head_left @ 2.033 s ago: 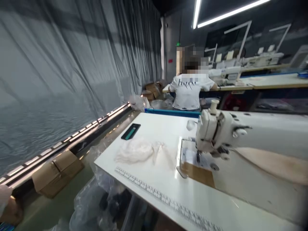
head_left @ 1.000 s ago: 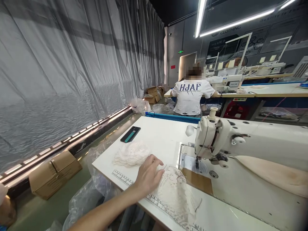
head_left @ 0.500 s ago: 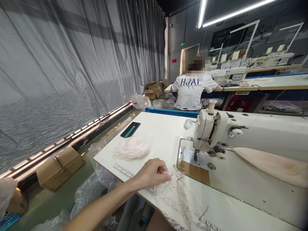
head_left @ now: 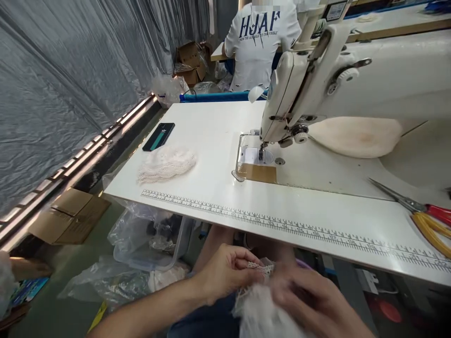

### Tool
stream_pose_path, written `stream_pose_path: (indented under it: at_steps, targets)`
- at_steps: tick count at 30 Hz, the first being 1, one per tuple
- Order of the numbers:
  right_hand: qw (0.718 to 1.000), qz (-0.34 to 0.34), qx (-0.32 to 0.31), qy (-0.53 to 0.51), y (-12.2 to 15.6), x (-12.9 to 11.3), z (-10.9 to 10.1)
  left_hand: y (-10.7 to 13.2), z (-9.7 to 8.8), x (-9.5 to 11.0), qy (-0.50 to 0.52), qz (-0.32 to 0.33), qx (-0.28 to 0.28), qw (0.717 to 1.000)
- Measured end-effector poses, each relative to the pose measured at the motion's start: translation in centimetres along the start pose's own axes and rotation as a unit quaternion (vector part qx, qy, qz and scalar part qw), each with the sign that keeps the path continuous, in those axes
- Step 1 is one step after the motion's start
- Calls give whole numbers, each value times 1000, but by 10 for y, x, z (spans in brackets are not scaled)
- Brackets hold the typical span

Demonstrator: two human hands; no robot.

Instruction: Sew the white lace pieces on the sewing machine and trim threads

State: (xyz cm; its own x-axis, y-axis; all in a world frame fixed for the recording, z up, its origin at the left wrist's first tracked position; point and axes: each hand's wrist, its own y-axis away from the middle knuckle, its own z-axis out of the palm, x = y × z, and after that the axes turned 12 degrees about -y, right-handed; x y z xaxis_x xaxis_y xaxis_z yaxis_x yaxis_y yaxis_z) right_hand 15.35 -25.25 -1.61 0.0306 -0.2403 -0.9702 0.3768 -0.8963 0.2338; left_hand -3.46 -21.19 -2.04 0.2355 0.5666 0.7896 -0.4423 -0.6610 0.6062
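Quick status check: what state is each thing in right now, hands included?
left hand, pinching the edge of the lace piece.
right hand, blurred against the lace; grip unclear.
lace piece, bunched, held below the edge of the table.
lace pile, lying loose on the table.
sewing machine, nothing under its needle.
scissors, blades shut, lying on the table.
phone, lying flat on the table.

White table [head_left: 218, 126] bears phone [head_left: 159, 136], lace [head_left: 165, 165] (heaped), scissors [head_left: 419, 209].
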Motion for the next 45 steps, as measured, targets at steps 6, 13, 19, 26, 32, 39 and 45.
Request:
stream_pose_path:
  at_steps: [6,13,19,26,32,39,45]
  targets:
    - [995,15,43,92,-20,10,7,8,-4,-5,2,2,-24,1000]
    - [997,24,14,77,-19,17,8,14,-10,-9,24,5,-42,999]
    - [996,32,-2,81,-18,19,8,14,-7,-10,22,-23,-45,998]
    - [991,12,-41,124,-17,16,1,15,-17,-10,-22,-2,-3,1000]
    - [983,-37,-108,144,-18,8,-7,19,-36,-6,-17,-32,-52,998]
    - [975,-50,-178,121,-27,5,-6,22,-41,-5,-32,-26,-84,996]
    - [977,1,-173,123,-34,11,-3,25,-49,-8,-61,-24,-57,996]
